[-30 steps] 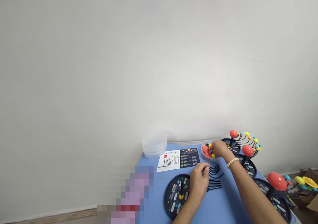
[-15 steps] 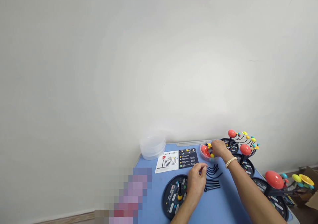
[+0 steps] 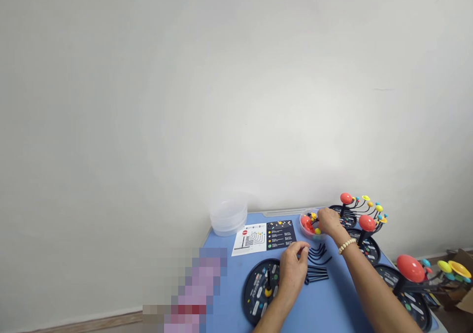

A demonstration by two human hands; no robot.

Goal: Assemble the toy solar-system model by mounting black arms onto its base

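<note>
Well, the right hand [image 3: 330, 220] is at the tub [image 3: 300, 226] of red and yellow bits [image 3: 306, 223] on the desk [image 3: 233, 283]; I can't tell if it holds one. The bits look light, hard and slippery, so pinch their sides. The left hand [image 3: 293, 264] has bent fingers, maybe holding nothing; I can't tell. I count three models [image 3: 367, 223], one sheet [image 3: 248, 242], one loose base [image 3: 254, 291]; the black rods [image 3: 318, 274] bunch too much.

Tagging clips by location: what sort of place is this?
Likely an indoor craft or assembly spot; home or workshop, can't tell. Clues: a blue table against a plain wall, a clear tub of loose parts, and three planet models.
</note>
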